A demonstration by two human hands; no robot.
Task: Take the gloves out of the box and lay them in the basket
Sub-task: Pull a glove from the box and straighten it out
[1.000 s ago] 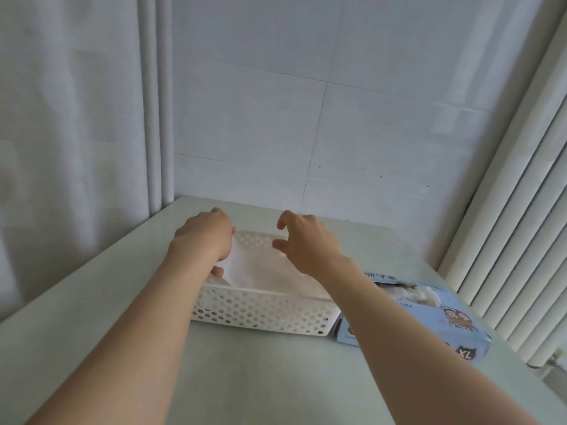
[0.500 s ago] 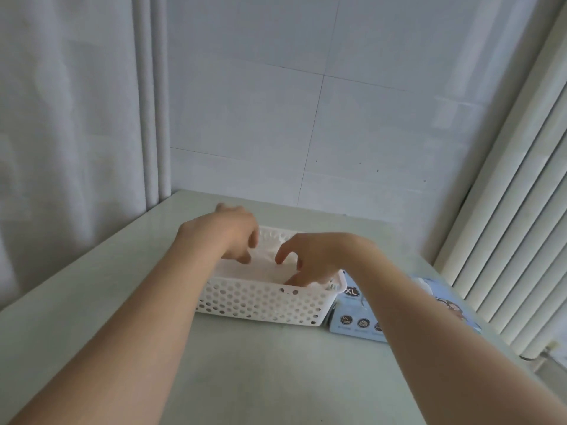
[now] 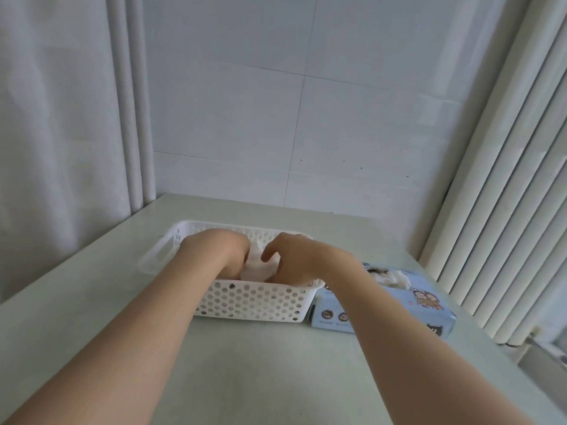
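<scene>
1. The white perforated basket point(image 3: 251, 302) stands on the pale green tabletop point(image 3: 260, 378), nearer its far edge than its near edge, long side facing the viewer. A handle slot shows in its left end.
2. A thin white glove point(image 3: 259, 269) lies inside the basket, between the two hands.
3. The left hand point(image 3: 219, 251) reaches over the near wall into the left half of the basket. Its fingers are bent down onto the glove with the tips hidden, so I cannot tell whether they grasp it.
4. The right hand point(image 3: 296, 259) is in the right half of the basket. Its thumb stands apart and its fingers curl down toward the glove. Grasp or mere contact cannot be told.
5. The light blue glove box point(image 3: 383, 308) lies flat just beside the basket's right end, toward the tabletop's right edge. Contact between the two is unclear.
6. Bunched gloves point(image 3: 394, 276) protrude from the opening in the top of the box.
7. A white curtain point(image 3: 55, 133) hangs beyond the left edge, and a tiled wall point(image 3: 291, 118) stands behind the far edge.
</scene>
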